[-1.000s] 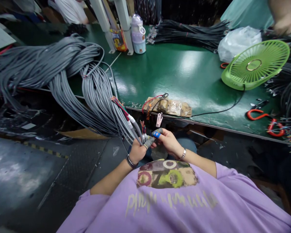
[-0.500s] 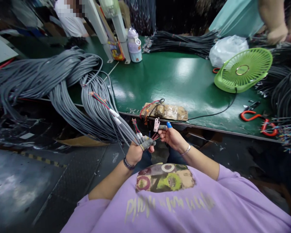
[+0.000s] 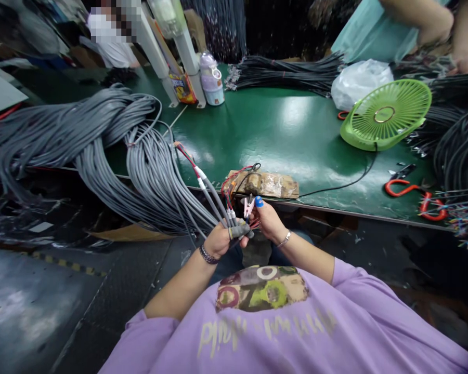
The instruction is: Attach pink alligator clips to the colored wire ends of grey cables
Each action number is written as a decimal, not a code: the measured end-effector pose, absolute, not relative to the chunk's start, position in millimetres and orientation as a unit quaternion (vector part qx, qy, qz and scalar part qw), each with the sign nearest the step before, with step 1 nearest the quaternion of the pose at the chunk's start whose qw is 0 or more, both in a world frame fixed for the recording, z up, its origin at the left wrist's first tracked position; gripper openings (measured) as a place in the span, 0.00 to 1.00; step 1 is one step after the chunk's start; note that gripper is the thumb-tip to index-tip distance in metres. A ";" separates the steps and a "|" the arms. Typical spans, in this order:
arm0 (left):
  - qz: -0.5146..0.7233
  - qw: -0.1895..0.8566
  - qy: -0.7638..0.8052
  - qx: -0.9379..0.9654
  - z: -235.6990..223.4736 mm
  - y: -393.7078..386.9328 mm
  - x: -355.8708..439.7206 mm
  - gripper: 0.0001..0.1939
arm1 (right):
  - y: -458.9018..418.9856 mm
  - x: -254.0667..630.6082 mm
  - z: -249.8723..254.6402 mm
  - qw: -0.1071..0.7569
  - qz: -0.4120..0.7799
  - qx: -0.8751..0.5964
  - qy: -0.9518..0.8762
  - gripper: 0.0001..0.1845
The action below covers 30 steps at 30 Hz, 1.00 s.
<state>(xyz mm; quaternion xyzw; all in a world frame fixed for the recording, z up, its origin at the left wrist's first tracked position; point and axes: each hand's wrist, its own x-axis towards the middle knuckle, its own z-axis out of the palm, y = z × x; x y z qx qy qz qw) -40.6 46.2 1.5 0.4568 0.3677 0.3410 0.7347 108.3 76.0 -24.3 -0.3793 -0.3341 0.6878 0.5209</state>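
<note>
My left hand (image 3: 220, 240), with grey covers on its fingers, is closed around several grey cables (image 3: 212, 200). White bands and thin coloured wires (image 3: 228, 201) show at the cables' ends. My right hand (image 3: 270, 222), with a blue cover on the thumb, pinches a small pink clip (image 3: 248, 206) just right of the left hand. Red and dark wire ends lie between the two hands, and my fingers partly hide them. Right beyond the clip, a wooden block (image 3: 281, 185) wrapped in tape sits on the table edge.
A large heap of grey cable (image 3: 101, 124) hangs over the table's left edge. To the right are a green fan (image 3: 390, 114), red-handled scissors (image 3: 401, 188) and black cable bundles (image 3: 462, 140). A bottle (image 3: 211, 80) stands at the back. A co-worker's arms (image 3: 432, 26) are at far right.
My right hand has moved left, closer to my left hand, and the clip now shows spread legs. The banded cable ends have swung right and more upright.
</note>
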 end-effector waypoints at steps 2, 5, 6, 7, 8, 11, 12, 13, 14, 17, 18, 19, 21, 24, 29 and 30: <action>0.344 0.739 0.363 0.451 -0.4 48.0 -40.8 0.18 | 77.9 107.0 -21.8 0.475 0.756 -0.341 -0.294 0.30; 0.349 0.743 0.361 0.442 -3.1 49.0 -41.4 0.18 | 80.0 105.5 -17.5 0.453 0.801 -0.314 -0.232 0.29; 0.348 0.744 0.364 0.440 -4.2 49.0 -41.7 0.18 | 80.3 104.9 -16.3 0.456 0.803 -0.313 -0.220 0.28; 0.346 0.745 0.366 0.438 -5.2 49.0 -42.0 0.18 | 80.5 104.3 -15.1 0.461 0.803 -0.313 -0.211 0.27; 0.345 0.746 0.367 0.436 -6.1 49.0 -42.2 0.18 | 80.6 103.7 -14.1 0.466 0.802 -0.313 -0.205 0.26; 0.342 0.750 0.368 0.430 -7.7 48.8 -42.3 0.18 | 80.4 101.7 -11.7 0.478 0.795 -0.322 -0.189 0.25; 0.341 0.750 0.370 0.429 -7.7 48.8 -42.2 0.18 | 80.4 101.1 -11.1 0.481 0.793 -0.325 -0.184 0.25; 0.339 0.751 0.372 0.428 -7.6 48.7 -42.0 0.17 | 80.3 100.5 -10.6 0.483 0.792 -0.326 -0.180 0.25; 0.337 0.751 0.372 0.428 -7.4 48.6 -41.9 0.17 | 80.2 100.0 -10.2 0.486 0.792 -0.326 -0.177 0.24; 0.335 0.752 0.371 0.429 -7.4 48.5 -42.1 0.16 | 79.7 98.8 -9.7 0.492 0.790 -0.325 -0.171 0.25; 0.333 0.752 0.372 0.430 -7.5 48.5 -42.4 0.16 | 79.4 98.6 -9.8 0.492 0.789 -0.327 -0.170 0.25; 0.330 0.751 0.373 0.433 -7.7 48.5 -42.8 0.17 | 79.1 98.6 -10.2 0.489 0.789 -0.330 -0.170 0.25; 0.325 0.750 0.374 0.438 -7.7 48.5 -43.4 0.17 | 78.3 99.2 -11.5 0.480 0.793 -0.335 -0.171 0.27; 0.325 0.749 0.375 0.438 -6.5 47.5 -44.1 0.18 | 76.7 101.6 -13.5 0.464 0.803 -0.333 -0.173 0.29; 0.323 0.755 0.366 0.437 -3.3 40.7 -47.5 0.18 | 73.8 108.0 -12.9 0.435 0.821 -0.317 -0.189 0.30; 0.326 0.754 0.363 0.439 -2.7 38.5 -48.2 0.18 | 73.5 109.0 -12.4 0.430 0.826 -0.311 -0.190 0.30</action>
